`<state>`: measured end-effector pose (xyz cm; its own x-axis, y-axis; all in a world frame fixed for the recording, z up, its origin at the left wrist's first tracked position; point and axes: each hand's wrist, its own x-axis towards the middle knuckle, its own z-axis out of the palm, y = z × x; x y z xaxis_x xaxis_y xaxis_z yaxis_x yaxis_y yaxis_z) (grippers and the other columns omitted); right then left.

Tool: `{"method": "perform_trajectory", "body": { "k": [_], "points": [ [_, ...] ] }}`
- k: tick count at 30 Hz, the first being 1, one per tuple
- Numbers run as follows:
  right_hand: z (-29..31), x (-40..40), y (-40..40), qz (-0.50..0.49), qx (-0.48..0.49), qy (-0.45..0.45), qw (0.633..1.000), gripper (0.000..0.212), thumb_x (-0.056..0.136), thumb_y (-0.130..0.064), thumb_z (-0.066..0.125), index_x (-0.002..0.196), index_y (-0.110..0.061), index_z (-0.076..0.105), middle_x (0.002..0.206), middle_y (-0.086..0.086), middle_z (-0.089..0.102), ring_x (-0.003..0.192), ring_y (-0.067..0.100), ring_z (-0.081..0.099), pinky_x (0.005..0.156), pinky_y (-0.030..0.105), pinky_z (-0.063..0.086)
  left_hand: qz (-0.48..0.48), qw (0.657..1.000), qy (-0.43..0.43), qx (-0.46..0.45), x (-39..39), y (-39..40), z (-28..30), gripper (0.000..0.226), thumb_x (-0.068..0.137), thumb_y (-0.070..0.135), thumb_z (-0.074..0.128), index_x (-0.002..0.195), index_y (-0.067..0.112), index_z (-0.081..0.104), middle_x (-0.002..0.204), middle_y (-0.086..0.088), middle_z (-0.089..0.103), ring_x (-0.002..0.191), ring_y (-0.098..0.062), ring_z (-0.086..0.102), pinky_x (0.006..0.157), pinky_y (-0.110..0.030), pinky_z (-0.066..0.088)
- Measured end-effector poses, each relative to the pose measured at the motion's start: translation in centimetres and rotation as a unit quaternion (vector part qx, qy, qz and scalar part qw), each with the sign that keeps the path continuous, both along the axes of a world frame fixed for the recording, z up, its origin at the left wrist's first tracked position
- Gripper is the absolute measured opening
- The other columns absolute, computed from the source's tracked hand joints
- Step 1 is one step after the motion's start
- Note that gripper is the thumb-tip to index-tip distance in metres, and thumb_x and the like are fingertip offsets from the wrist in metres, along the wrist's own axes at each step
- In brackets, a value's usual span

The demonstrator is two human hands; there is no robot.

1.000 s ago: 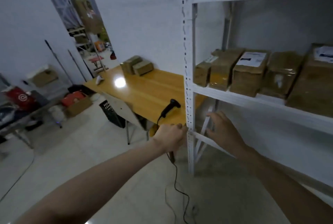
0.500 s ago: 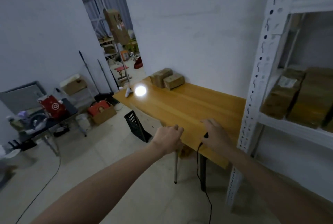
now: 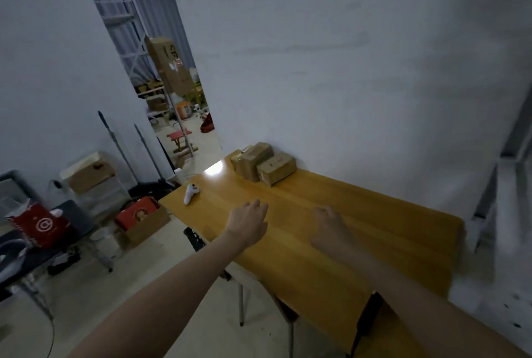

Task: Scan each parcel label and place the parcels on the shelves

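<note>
Two brown cardboard parcels [image 3: 263, 163] sit side by side at the far end of the wooden table [image 3: 359, 231], against the white wall. My left hand [image 3: 249, 221] and my right hand [image 3: 329, 226] are stretched out over the middle of the table, short of the parcels. Both hold nothing, their fingers loosely bent. The image is blurred. No scanner shows in this view. The white shelf frame [image 3: 498, 182] is a blur at the right edge.
A white handheld controller [image 3: 190, 193] lies near the table's left edge. On the floor to the left are a carton with a red box [image 3: 141, 218], a red bag [image 3: 40, 226] on a dark side table, and poles leaning on the wall. A doorway opens behind.
The view has swung left, away from the shelves and their parcels, onto the table. Both hands have moved from the table's near edge out over its top, toward the two parcels.
</note>
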<state>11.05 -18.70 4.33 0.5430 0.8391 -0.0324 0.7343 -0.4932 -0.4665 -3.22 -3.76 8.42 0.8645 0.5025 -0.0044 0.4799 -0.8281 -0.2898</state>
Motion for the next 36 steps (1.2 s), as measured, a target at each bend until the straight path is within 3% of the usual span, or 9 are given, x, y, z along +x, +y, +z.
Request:
{"method": "perform_trajectory", "body": {
  "k": [8,13,21,25,28,31,36],
  "points": [
    [-3.7,6.4,13.6,-0.021,-0.030,0.033,0.999,0.073,0.088,-0.025,0.064,0.150,-0.021,0.024,0.156,0.012,0.017,0.140,0.031,0.026,0.109,0.036,0.035,0.020,0.999,-0.012,-0.037,6.3,13.5,-5.1,0.045,0.101,0.038,0.042,0.139,0.014,0.039,0.134,-0.007,0.046,0.117,-0.028,0.051,0.081,-0.040,0.053],
    [-7.6,10.1,25.0,-0.038,-0.057,0.033,0.997,0.073,0.090,-0.028,0.063,0.149,-0.020,0.022,0.158,0.014,0.010,0.143,0.033,0.020,0.114,0.042,0.029,0.021,0.999,-0.001,-0.049,10.5,23.1,-9.6,0.046,0.101,0.041,0.043,0.138,0.014,0.040,0.135,-0.006,0.044,0.115,-0.026,0.052,0.075,-0.037,0.051],
    [-14.3,15.6,39.8,-0.067,-0.060,0.012,0.996,0.077,0.091,-0.033,0.061,0.150,-0.019,0.014,0.154,0.017,0.010,0.138,0.034,0.026,0.104,0.038,0.037,-0.012,0.999,-0.006,-0.037,17.7,36.9,-14.5,0.044,0.101,0.038,0.043,0.137,0.014,0.040,0.131,-0.006,0.047,0.109,-0.024,0.054,0.065,-0.030,0.039],
    [-16.7,18.2,45.5,-0.092,-0.063,0.008,0.994,0.069,0.089,-0.034,0.063,0.144,-0.020,0.024,0.151,0.019,0.009,0.134,0.039,0.024,0.101,0.041,0.040,-0.024,0.999,-0.028,-0.031,20.8,41.5,-16.5,0.044,0.099,0.037,0.046,0.137,0.015,0.039,0.129,-0.006,0.049,0.107,-0.024,0.056,0.063,-0.029,0.038],
    [-18.0,19.5,49.2,-0.100,-0.061,0.000,0.993,0.058,0.089,-0.035,0.062,0.136,-0.020,0.033,0.152,0.021,0.004,0.135,0.043,0.017,0.101,0.046,0.041,-0.034,0.998,-0.036,-0.028,23.1,43.7,-18.0,0.041,0.100,0.034,0.045,0.135,0.013,0.042,0.125,-0.007,0.051,0.104,-0.024,0.056,0.062,-0.030,0.036],
    [-19.1,20.5,52.2,-0.102,-0.073,-0.007,0.992,0.055,0.088,-0.041,0.061,0.134,-0.027,0.036,0.153,0.018,0.001,0.140,0.047,0.004,0.106,0.059,0.032,-0.041,0.998,-0.037,-0.033,24.9,45.2,-19.8,0.040,0.101,0.034,0.042,0.135,0.011,0.043,0.125,-0.008,0.050,0.105,-0.025,0.056,0.063,-0.030,0.037],
    [-20.4,21.9,55.7,-0.093,-0.102,-0.029,0.990,0.067,0.093,-0.051,0.049,0.147,-0.047,0.010,0.157,0.014,-0.012,0.140,0.052,-0.011,0.107,0.071,0.015,-0.057,0.996,-0.037,-0.051,26.1,47.0,-22.5,0.045,0.100,0.029,0.043,0.141,0.012,0.036,0.128,-0.008,0.049,0.107,-0.025,0.055,0.063,-0.031,0.037]
  ]
}}
